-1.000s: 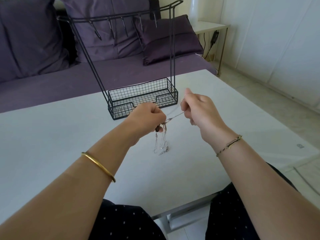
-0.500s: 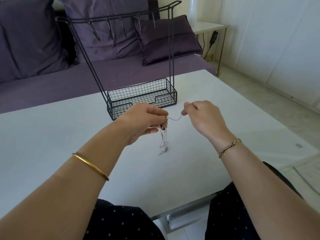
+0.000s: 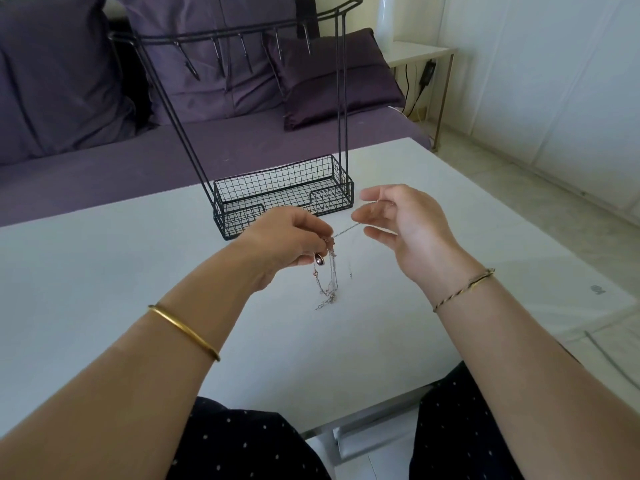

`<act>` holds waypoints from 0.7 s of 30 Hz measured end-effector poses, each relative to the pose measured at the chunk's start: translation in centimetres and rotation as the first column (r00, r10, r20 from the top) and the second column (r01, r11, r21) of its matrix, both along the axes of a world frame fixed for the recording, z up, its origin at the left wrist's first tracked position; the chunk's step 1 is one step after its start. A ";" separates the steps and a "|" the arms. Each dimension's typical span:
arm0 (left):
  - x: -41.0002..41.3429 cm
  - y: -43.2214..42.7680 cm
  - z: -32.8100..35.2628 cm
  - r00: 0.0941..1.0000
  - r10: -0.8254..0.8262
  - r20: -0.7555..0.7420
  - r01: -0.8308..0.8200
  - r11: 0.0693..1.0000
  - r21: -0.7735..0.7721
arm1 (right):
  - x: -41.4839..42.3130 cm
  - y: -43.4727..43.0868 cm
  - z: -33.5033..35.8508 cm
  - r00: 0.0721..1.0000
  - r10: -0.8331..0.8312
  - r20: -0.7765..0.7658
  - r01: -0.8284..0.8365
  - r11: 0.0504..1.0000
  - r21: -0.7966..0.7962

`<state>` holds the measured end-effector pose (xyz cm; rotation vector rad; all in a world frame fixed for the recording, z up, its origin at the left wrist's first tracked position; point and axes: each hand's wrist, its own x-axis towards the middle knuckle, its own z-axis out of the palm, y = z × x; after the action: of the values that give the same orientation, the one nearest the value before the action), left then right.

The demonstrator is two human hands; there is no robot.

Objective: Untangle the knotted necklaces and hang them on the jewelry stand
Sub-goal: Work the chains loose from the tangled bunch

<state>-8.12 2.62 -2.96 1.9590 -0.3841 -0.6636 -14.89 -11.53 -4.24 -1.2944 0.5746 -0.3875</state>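
Note:
Over the white table [image 3: 104,271] my left hand [image 3: 291,244] grips the knotted necklaces [image 3: 327,282]. They are thin silver and rose-gold chains with a small dark pendant, and they hang in a bunch down to the tabletop. One fine strand runs taut from the knot to my right hand [image 3: 405,230], whose fingers are spread and relaxed. The strand lies across its thumb and fingers. The black wire jewelry stand [image 3: 341,98] is just behind my hands, with a mesh basket base and a top bar of bare hooks.
Behind the table is a purple sofa [image 3: 104,168] with cushions. A small white side table [image 3: 419,51] with a hanging cable stands at the back right. Pale floor runs along the table's right edge.
My right hand has opened its fingers from a pinch and the strand now lies loosely across them. My left hand has kept its hold on the knot, with the bunch still hanging.

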 end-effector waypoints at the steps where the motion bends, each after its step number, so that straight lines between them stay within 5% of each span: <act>1: 0.0 0.0 0.0 1.000 0.009 0.012 -0.009 1.000 0.004 | 0.0 0.1 0.0 1.000 -0.016 -0.005 0.016 0.999 -0.029; 13: 0.0 0.0 0.4 0.996 0.089 0.004 -0.089 0.996 -0.007 | -0.1 -0.2 0.1 0.994 -0.074 0.083 0.044 0.947 0.317; 21: -0.2 0.0 0.5 0.993 0.023 0.113 -0.031 0.997 0.070 | 0.0 -0.3 -0.1 0.991 -0.120 0.053 0.092 0.922 0.375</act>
<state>-8.30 2.59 -2.44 2.0722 -0.4071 -0.5584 -14.88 -11.83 -4.32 -0.8822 0.6222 -0.3932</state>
